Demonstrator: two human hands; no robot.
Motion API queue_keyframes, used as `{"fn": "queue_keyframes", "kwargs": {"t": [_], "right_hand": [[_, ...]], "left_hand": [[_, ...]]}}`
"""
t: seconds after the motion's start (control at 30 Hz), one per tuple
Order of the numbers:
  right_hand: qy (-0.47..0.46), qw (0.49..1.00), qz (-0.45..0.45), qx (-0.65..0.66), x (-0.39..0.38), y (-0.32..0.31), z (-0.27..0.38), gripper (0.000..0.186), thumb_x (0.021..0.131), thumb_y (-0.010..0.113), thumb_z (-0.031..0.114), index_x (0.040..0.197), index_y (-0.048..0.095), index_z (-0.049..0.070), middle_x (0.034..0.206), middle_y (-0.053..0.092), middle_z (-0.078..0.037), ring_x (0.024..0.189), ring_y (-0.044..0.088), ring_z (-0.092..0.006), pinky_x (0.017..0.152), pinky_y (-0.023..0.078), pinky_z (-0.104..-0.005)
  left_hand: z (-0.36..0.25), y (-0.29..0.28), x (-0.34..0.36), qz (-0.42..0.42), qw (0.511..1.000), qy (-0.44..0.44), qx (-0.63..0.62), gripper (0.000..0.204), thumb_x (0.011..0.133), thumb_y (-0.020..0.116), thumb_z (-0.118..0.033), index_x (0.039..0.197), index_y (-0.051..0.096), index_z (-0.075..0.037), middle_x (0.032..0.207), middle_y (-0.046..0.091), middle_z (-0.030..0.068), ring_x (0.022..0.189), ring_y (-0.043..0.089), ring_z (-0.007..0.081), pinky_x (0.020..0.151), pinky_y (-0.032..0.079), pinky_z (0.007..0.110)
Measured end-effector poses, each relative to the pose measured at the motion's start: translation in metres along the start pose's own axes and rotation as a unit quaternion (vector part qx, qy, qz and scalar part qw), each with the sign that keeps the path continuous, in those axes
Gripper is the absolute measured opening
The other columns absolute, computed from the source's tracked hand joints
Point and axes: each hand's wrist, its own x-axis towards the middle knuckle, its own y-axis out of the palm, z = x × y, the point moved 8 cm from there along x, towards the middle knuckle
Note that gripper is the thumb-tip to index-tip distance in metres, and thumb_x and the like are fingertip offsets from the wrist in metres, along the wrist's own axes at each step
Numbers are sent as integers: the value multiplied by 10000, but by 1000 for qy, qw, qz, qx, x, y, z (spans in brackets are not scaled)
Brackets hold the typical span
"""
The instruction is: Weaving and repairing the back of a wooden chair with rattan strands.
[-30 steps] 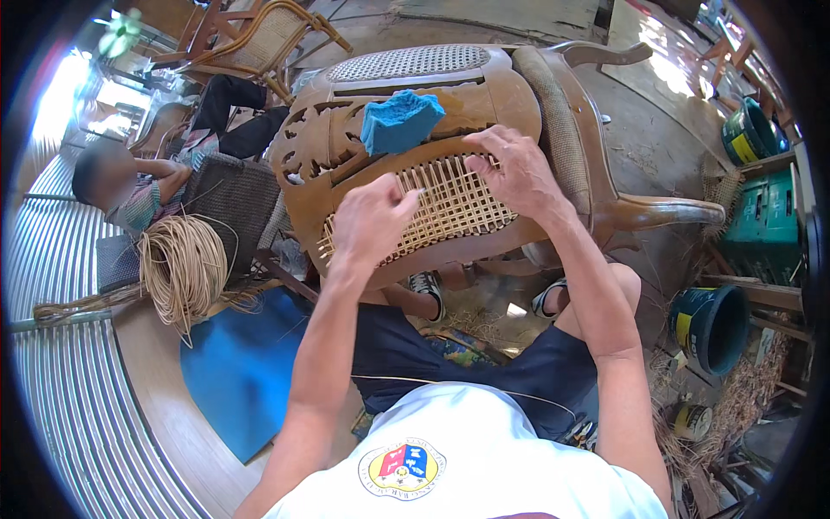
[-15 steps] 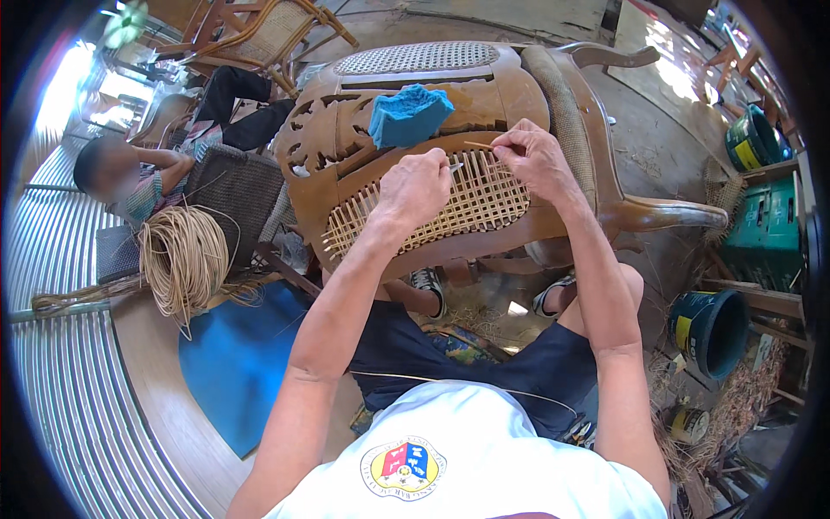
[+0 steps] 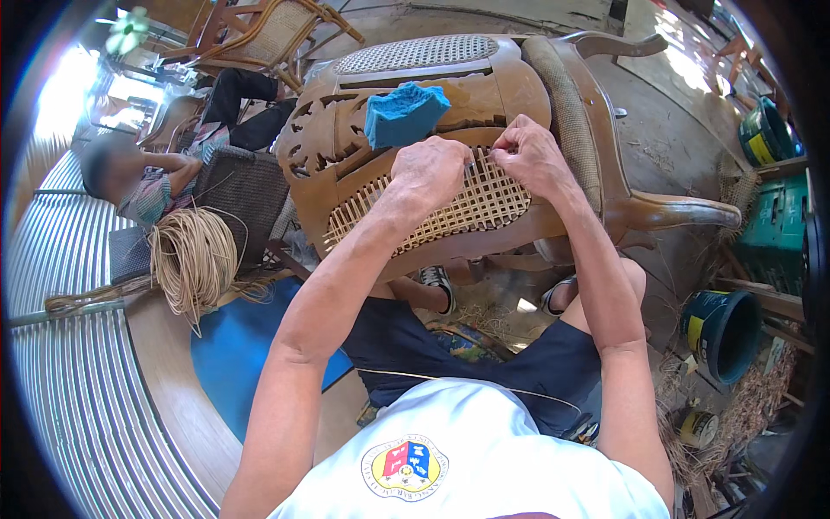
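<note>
Woven pale cane webbing point(image 3: 450, 208) fills the open panel of a carved brown wooden chair point(image 3: 346, 164), which lies tipped on its side across the person's lap, near the centre of the scene. The left hand point(image 3: 430, 170) rests on the far edge of the panel with its fingers curled shut, apparently pinching a thin cane strand, though the strand itself is too fine to make out. The right hand point(image 3: 529, 156), just to the right and almost touching the left, is likewise closed, fingertips pressed to the weave at the frame.

Judged from the panel, the open lattice already spans nearly its whole width from left to right; work remains only along the far edge where both hands meet, and any binding of the rim is not yet visible. A second panel of finished fine weave point(image 3: 415, 54) shows on the far part of the chair.

A blue sponge-like block point(image 3: 404, 112) sits on the carved frame just left of the hands. A coil of loose pale cane strands point(image 3: 192, 259) lies to the left on the floor, beside a seated second person point(image 3: 138, 186). 2 dark buckets point(image 3: 722, 329) stand at right.
</note>
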Motion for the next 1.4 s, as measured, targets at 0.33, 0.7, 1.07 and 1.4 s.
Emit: {"fn": "queue_keyframes", "kwargs": {"t": [0.33,0.7,1.07,1.4], "right_hand": [[15,1000,12,22,-3,-4,-2,161,817,727,136,844,731,-22,913,627,-118,911,635,-265,867,508,-378],[8,1000,11,19,1,-3,-2,181,825,706,161,831,735,-17,926,633,-139,925,642,-289,880,512,-398],[11,1000,17,3,-3,-2,-4,149,817,736,131,854,738,-13,945,631,-127,933,640,-279,881,506,-389],[11,999,-11,-38,-4,8,-2,159,829,701,149,842,739,-5,948,645,-125,930,659,-304,880,515,-409]], "left_hand": [[-14,-6,2,67,991,-47,105,325,955,582,-148,1217,760,-221,1141,757,111,1067,719,308,940,563,434],[-13,-4,11,85,990,-44,103,346,935,596,-130,1215,761,-250,1144,759,97,1055,725,294,919,573,425],[-46,-10,19,88,985,11,146,215,883,651,-111,1025,783,-17,1042,766,190,1003,752,309,841,603,429],[26,44,13,-61,959,3,-276,231,996,628,-182,989,647,48,755,720,131,609,695,171,578,543,348]]}}
